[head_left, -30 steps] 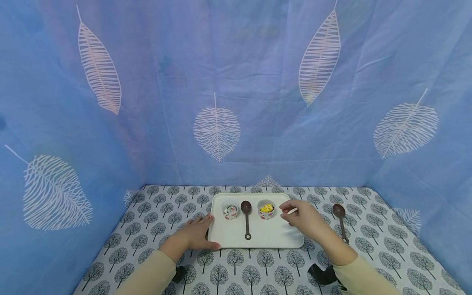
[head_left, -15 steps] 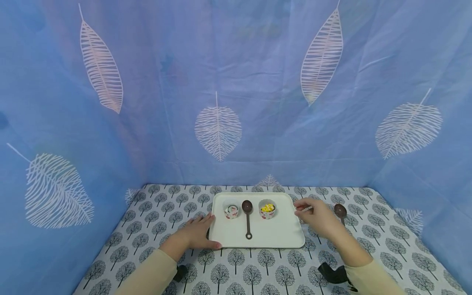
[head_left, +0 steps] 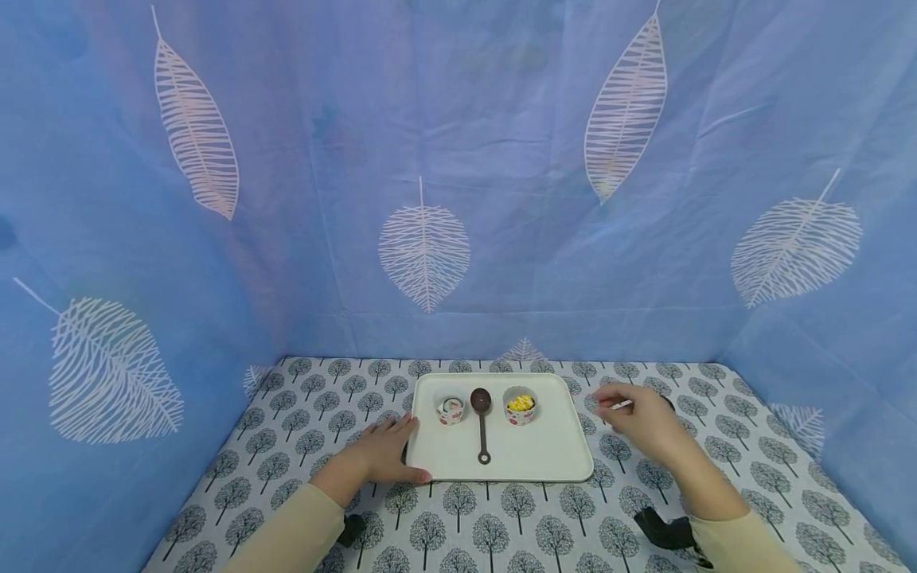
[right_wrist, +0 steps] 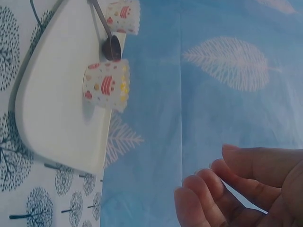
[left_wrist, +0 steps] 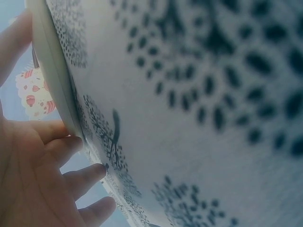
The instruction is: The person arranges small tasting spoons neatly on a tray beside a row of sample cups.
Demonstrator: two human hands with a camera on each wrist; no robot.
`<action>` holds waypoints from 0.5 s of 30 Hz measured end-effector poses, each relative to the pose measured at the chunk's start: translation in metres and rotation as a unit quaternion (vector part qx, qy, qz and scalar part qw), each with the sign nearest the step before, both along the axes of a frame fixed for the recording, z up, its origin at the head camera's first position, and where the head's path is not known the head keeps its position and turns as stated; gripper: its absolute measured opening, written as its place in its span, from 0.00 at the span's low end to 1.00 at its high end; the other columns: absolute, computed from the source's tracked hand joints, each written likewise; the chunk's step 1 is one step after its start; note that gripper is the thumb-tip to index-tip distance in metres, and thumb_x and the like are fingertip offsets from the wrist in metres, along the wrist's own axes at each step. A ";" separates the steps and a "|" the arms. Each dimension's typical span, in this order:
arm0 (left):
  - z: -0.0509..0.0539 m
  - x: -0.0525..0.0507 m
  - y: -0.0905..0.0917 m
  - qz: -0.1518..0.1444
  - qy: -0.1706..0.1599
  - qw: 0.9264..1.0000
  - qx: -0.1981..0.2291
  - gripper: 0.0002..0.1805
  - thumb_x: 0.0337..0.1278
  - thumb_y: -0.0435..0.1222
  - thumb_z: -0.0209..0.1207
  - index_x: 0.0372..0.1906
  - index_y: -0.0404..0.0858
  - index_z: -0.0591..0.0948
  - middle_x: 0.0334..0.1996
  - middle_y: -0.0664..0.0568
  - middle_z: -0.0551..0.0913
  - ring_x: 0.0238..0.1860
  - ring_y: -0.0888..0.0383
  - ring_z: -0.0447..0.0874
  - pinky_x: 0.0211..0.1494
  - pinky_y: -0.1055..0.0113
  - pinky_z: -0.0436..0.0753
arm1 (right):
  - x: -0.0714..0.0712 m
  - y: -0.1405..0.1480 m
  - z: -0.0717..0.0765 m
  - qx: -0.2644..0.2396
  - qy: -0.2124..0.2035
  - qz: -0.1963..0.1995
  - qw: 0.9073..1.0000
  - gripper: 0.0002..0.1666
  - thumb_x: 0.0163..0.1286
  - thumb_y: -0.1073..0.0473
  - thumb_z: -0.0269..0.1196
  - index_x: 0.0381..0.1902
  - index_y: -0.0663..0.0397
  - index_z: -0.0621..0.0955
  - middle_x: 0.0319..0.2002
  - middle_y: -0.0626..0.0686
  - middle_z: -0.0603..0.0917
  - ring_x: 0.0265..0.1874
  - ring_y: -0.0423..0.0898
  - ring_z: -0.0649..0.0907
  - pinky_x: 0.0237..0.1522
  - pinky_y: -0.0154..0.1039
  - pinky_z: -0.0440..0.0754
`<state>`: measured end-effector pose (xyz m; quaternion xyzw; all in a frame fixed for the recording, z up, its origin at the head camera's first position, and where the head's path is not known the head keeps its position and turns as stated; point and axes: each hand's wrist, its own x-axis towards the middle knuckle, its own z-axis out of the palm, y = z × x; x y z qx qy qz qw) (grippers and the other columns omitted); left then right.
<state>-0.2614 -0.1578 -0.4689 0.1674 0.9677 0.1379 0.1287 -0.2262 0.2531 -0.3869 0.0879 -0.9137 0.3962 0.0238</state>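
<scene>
The left hand [head_left: 381,455] lies with spread fingers against the left edge of a white tray [head_left: 530,458]; in the left wrist view the fingers [left_wrist: 52,135] touch the tray's rim. On the tray stand a patterned paper cup [head_left: 450,411] with pale contents, a brown spoon [head_left: 481,426] and a second cup [head_left: 520,412] with yellow contents. To the right of the tray, the right hand [head_left: 645,418] hovers over the cloth. In the right wrist view its fingers [right_wrist: 208,189] are loosely bent, with a gap to the thumb and nothing between.
A second brown spoon [head_left: 669,403] lies right of the tray, mostly hidden behind the right hand. White cloth with tree prints [head_left: 458,541] covers the table. Blue curtains with leaf prints [head_left: 424,251] stand behind and at both sides.
The right hand has moved right, from above the tray's right part to beyond its edge, and now hides most of the second spoon. The left hand has stayed at the tray's left edge.
</scene>
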 end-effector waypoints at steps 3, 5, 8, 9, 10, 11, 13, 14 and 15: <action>0.000 0.001 0.000 0.000 0.000 1.000 0.002 0.61 0.47 0.67 0.66 0.78 0.36 0.58 0.78 0.43 0.56 0.77 0.36 0.52 0.76 0.38 0.51 | 0.000 0.006 0.000 -0.002 0.000 -0.003 1.000 0.20 0.72 0.62 0.64 0.58 0.67 0.79 0.46 0.60 0.83 0.37 0.49 0.85 0.35 0.42 0.86; 0.000 0.001 0.000 -0.001 0.000 1.000 0.003 0.61 0.46 0.67 0.66 0.78 0.36 0.58 0.78 0.43 0.55 0.77 0.36 0.52 0.76 0.38 0.51 | 0.000 0.010 0.001 0.003 0.000 -0.008 1.000 0.21 0.72 0.61 0.64 0.59 0.66 0.79 0.46 0.60 0.84 0.36 0.48 0.85 0.34 0.43 0.86; 0.000 0.001 0.000 -0.002 0.002 1.000 0.003 0.61 0.46 0.67 0.66 0.78 0.36 0.58 0.78 0.43 0.56 0.76 0.36 0.52 0.76 0.37 0.51 | -0.001 0.014 0.000 0.012 0.003 -0.016 1.000 0.21 0.71 0.62 0.64 0.59 0.65 0.79 0.45 0.59 0.84 0.33 0.46 0.84 0.32 0.43 0.84; 0.000 0.000 0.000 -0.002 0.002 1.000 0.002 0.61 0.46 0.67 0.66 0.78 0.36 0.58 0.78 0.43 0.56 0.76 0.36 0.52 0.76 0.37 0.51 | -0.001 0.016 0.000 0.014 0.004 -0.018 1.000 0.21 0.71 0.62 0.63 0.59 0.66 0.79 0.45 0.59 0.84 0.33 0.46 0.84 0.32 0.43 0.84; -0.001 0.000 0.000 -0.003 0.003 1.000 0.002 0.61 0.46 0.68 0.66 0.78 0.36 0.58 0.78 0.43 0.56 0.76 0.36 0.52 0.76 0.37 0.51 | -0.001 0.017 0.000 0.013 0.004 -0.020 1.000 0.21 0.71 0.62 0.63 0.59 0.66 0.79 0.45 0.59 0.84 0.33 0.46 0.84 0.32 0.42 0.84; -0.001 0.000 0.000 -0.003 0.003 1.000 0.001 0.61 0.46 0.68 0.66 0.78 0.36 0.58 0.78 0.43 0.56 0.76 0.36 0.52 0.76 0.38 0.51 | -0.001 0.019 0.000 0.012 0.006 -0.018 1.000 0.21 0.71 0.62 0.63 0.59 0.67 0.79 0.45 0.60 0.84 0.33 0.46 0.84 0.31 0.42 0.84; -0.002 0.000 -0.001 -0.003 0.003 1.000 0.001 0.61 0.46 0.68 0.66 0.78 0.37 0.58 0.78 0.43 0.56 0.76 0.36 0.52 0.76 0.38 0.52 | -0.001 0.022 0.000 0.007 0.005 -0.017 1.000 0.21 0.72 0.62 0.63 0.59 0.69 0.78 0.45 0.61 0.83 0.34 0.47 0.85 0.31 0.41 0.84; -0.002 0.000 -0.001 -0.003 0.003 1.000 0.001 0.61 0.46 0.68 0.65 0.78 0.37 0.58 0.78 0.43 0.56 0.76 0.36 0.52 0.76 0.38 0.52 | -0.002 0.024 0.000 0.006 0.003 -0.018 1.000 0.22 0.72 0.61 0.63 0.59 0.69 0.78 0.45 0.61 0.83 0.34 0.48 0.85 0.31 0.40 0.84; -0.002 0.000 -0.001 -0.003 0.003 1.000 0.001 0.61 0.46 0.68 0.66 0.78 0.37 0.58 0.78 0.43 0.56 0.76 0.36 0.52 0.76 0.38 0.52 | -0.002 0.026 -0.001 0.006 0.001 -0.020 1.000 0.23 0.72 0.61 0.63 0.59 0.69 0.77 0.45 0.61 0.83 0.34 0.48 0.85 0.31 0.40 0.84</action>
